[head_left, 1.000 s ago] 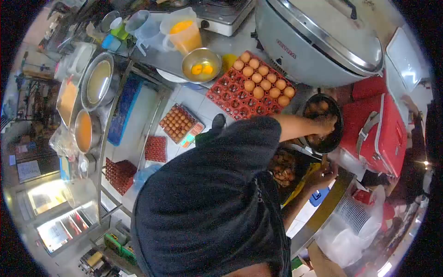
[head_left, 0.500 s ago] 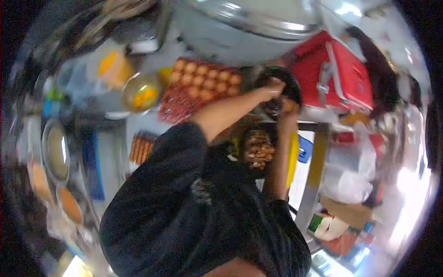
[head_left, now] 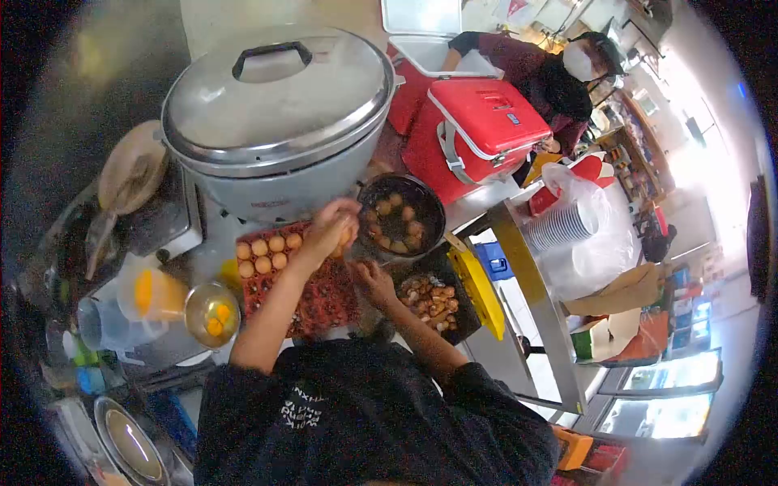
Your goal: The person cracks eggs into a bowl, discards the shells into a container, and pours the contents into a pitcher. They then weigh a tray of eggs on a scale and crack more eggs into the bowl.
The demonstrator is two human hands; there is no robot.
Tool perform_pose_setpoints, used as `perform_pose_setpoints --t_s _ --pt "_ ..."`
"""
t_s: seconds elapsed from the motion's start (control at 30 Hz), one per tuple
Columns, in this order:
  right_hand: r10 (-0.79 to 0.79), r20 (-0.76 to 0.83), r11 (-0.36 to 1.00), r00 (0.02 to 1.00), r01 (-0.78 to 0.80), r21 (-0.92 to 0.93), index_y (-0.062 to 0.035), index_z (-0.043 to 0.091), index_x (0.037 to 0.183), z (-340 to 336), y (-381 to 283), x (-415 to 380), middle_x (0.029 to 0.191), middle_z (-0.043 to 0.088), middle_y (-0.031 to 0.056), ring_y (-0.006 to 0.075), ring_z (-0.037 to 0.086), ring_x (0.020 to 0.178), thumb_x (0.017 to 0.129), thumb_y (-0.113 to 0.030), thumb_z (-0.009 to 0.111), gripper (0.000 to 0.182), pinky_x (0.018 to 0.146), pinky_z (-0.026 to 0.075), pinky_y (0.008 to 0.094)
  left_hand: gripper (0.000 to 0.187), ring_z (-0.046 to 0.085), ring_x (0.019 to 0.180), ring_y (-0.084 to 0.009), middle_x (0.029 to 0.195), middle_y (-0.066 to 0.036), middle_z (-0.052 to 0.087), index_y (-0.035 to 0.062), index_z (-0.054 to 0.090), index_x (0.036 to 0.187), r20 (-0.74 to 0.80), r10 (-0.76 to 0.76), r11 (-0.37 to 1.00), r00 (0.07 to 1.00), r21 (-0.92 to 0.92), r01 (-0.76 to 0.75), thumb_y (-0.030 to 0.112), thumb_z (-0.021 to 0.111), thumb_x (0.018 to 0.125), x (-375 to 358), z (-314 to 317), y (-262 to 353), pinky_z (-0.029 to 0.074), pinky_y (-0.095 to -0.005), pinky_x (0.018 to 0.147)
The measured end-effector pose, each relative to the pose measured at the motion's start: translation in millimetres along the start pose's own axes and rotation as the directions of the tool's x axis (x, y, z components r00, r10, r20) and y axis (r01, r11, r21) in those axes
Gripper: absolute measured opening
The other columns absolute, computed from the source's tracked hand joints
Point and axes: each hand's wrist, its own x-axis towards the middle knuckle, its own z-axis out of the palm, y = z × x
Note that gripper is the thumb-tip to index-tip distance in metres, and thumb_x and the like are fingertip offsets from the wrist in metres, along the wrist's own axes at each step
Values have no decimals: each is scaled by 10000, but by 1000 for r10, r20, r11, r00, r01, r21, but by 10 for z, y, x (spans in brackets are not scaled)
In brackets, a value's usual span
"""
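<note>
A red egg tray point(head_left: 324, 304) stands in front of me, with several brown eggs point(head_left: 262, 265) at its far left. Over the tray's far right part, my left hand point(head_left: 332, 229) is closed round an egg. My right hand point(head_left: 374, 283) is beside the tray, its fingers curled; what it holds, if anything, is hidden. Just beyond it sits a dark round pot point(head_left: 438, 212) with several eggs inside. Near my right forearm, a dark container holds brown and white pieces point(head_left: 428, 301) that look like eggshells. A metal bowl point(head_left: 198, 332) with yolks stands left of the tray.
A large lidded cooker point(head_left: 275, 182) stands behind the tray. Red cooler boxes point(head_left: 486, 121) are at the back, where a co-worker point(head_left: 551, 81) reaches into one. Yellow-filled plastic containers point(head_left: 162, 293) are on the left. Stacked cups point(head_left: 561, 225) and a yellow lid point(head_left: 476, 292) are on the right.
The view has shifted and sharpened. Both hands have moved from over the dark pot to the egg tray's side. Fewer eggs show in the tray, and the co-worker is now clearly visible.
</note>
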Motion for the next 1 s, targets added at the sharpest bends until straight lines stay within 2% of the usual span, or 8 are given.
perform_pose_setpoints --t_s 0.23,0.33,0.4,0.47,0.5,0.57,0.73,1.0 --pt "461 159 868 873 -481 125 -77 465 1298 -669 -667 365 1328 449 278 419 595 973 916 -212 544 413 788 518 482 221 516 624 -100 751 -34 567 24 570 1098 -416 34 903 909 403 151 28 526 881 -1934 -1152 -35 430 -255 576" --pt "119 -88 922 989 -77 380 -65 502 1285 -855 -1169 760 1318 481 255 380 552 1117 957 -294 517 400 934 454 475 294 542 629 -100 725 -29 580 48 580 1156 -351 161 659 922 734 164 100 606 868 -2410 -1283 105 437 -264 569" --pt "-17 333 716 943 -221 663 -50 540 1253 -1138 -1790 1111 1321 517 196 303 498 1217 994 -375 443 426 1017 387 445 430 571 613 -125 680 -31 582 95 567 1250 -400 99 515 911 804 297 151 677 838 -2458 -1099 331 450 -293 557" --pt "-424 313 373 850 -151 916 -50 501 1300 -392 -2229 1492 1370 488 148 243 429 1288 997 -516 332 581 1032 381 422 577 607 603 -256 701 -99 622 139 522 1330 -218 242 99 946 975 199 330 699 816 -2460 -1229 265 489 -380 575" --pt "-433 539 361 722 -409 838 -78 454 1351 -535 -2545 1569 1393 458 139 266 428 1284 961 -611 274 685 1035 381 449 578 635 630 -289 733 -123 644 123 523 1314 -14 495 -37 869 999 38 386 673 821 -2435 -1439 67 507 -408 588" --pt "-365 808 410 462 -699 585 -112 409 1396 -743 -3164 1698 1415 422 111 289 463 1215 925 -703 232 777 961 424 488 635 646 654 -320 763 -147 661 67 455 1319 -292 317 187 902 952 242 387 665 812 -2568 -1511 140 519 -432 601" --pt "-272 582 754 767 -206 624 -12 654 1059 511 -3695 1792 1079 651 206 336 611 1008 915 -705 267 807 835 480 443 598 627 631 -399 675 -226 610 -64 390 1270 -445 209 70 871 895 441 322 584 856 -2990 -1944 87 499 -465 562" --pt "-471 538 876 699 297 380 21 677 775 87 -3924 1949 793 633 284 453 615 838 940 -622 336 747 771 487 473 366 597 725 -424 807 -228 618 -26 491 1100 -291 395 112 872 957 269 214 580 838 -3233 -2238 68 479 -508 628"
